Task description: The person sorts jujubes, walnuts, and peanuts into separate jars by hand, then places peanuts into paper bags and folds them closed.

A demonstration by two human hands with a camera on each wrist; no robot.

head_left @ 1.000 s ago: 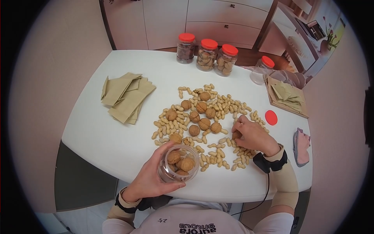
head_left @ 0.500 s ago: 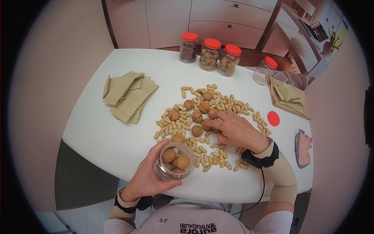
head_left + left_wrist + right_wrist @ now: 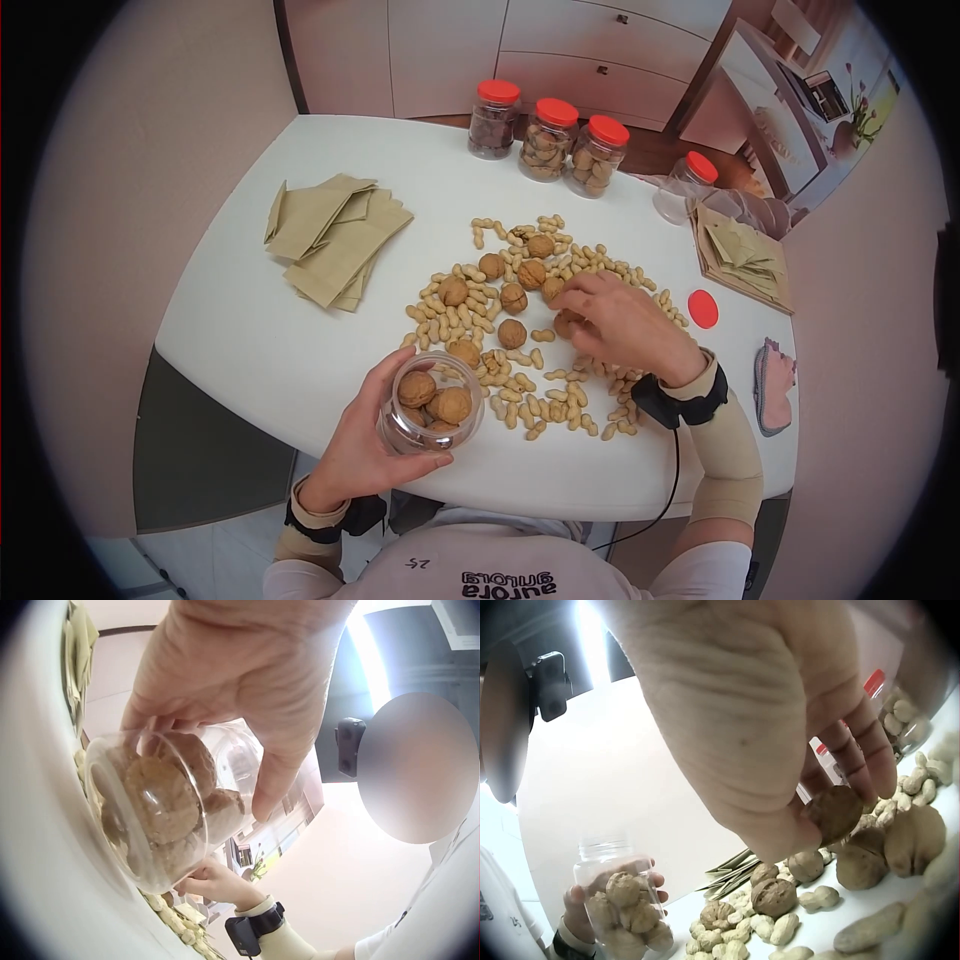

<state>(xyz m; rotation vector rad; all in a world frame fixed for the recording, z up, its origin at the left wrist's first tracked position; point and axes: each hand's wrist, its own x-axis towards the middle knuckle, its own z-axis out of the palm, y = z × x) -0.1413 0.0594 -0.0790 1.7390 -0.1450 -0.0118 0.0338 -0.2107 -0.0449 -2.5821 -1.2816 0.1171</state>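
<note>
My left hand (image 3: 350,440) grips a clear open-topped jar (image 3: 432,405) by its side; several walnuts (image 3: 453,404) lie inside, and the jar's mouth tips toward the table in the left wrist view. Over the middle of the nut pile, my right hand (image 3: 630,325) curls its fingers downward. The right wrist view shows a walnut (image 3: 834,815) pinched between its thumb and fingertips. Close beside those fingertips rest two more walnuts (image 3: 861,860) on the table. Other loose walnuts (image 3: 512,333) sit among scattered peanuts (image 3: 450,322) in the shell.
Three red-lidded filled jars (image 3: 541,140) stand at the table's back edge, with another red-lidded jar (image 3: 682,190) to their right. Folded brown paper bags (image 3: 335,240) lie at left. On the right are a tray (image 3: 772,290) with paper pieces, a red lid (image 3: 703,309) and a pink cloth (image 3: 774,390).
My right hand has moved from the right side of the peanuts to the middle walnuts, and one walnut has left its spot there. The left hand with its jar has shifted slightly left.
</note>
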